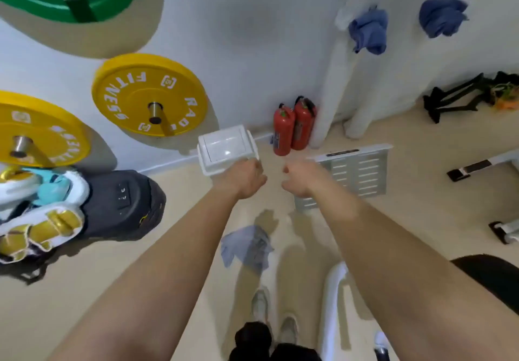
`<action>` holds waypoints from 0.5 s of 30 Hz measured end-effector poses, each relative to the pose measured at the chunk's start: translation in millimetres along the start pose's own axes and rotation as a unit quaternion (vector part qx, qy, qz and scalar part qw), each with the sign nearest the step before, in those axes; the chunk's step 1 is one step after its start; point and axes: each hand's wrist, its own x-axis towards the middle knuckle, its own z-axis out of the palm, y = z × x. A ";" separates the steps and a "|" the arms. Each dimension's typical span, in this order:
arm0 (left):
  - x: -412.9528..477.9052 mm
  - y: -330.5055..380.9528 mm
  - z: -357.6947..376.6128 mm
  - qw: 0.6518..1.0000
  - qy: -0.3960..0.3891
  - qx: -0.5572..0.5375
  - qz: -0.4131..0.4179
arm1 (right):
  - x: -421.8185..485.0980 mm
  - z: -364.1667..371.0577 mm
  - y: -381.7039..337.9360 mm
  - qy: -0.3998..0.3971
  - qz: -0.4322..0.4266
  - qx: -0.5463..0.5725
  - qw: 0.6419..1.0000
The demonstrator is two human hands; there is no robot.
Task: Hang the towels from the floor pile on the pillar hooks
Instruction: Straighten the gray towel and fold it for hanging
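A crumpled pale blue towel [247,245] lies on the beige floor between my forearms, in front of my feet. Two darker blue towels hang on the white pillar [334,85] at the upper right, one [368,31] on its near face and another [442,17] further right, with a white cloth [343,16] beside the first. Both my arms stretch forward above the floor towel. My left hand [247,176] is curled into a loose fist with nothing in it. My right hand [298,178] is empty, thumb and fingers slightly apart.
A white lidded bin [224,147] and two red fire extinguishers [293,129] stand at the wall base. Yellow weight plates [150,95] hang on wall pegs at left above a dark bag [123,203] and gloves. A metal step [351,175] and bench parts are at right.
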 end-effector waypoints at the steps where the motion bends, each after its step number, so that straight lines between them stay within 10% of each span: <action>1: -1.9 -18.5 29.0 0.999 -0.018 -0.021 -0.025 | 4.9 33.6 -2.5 -0.025 -0.004 0.008 1.000; 15: 16.2 -266.3 395.8 0.972 -0.171 -0.061 -0.148 | 97.3 457.6 27.7 -0.160 0.067 0.114 0.978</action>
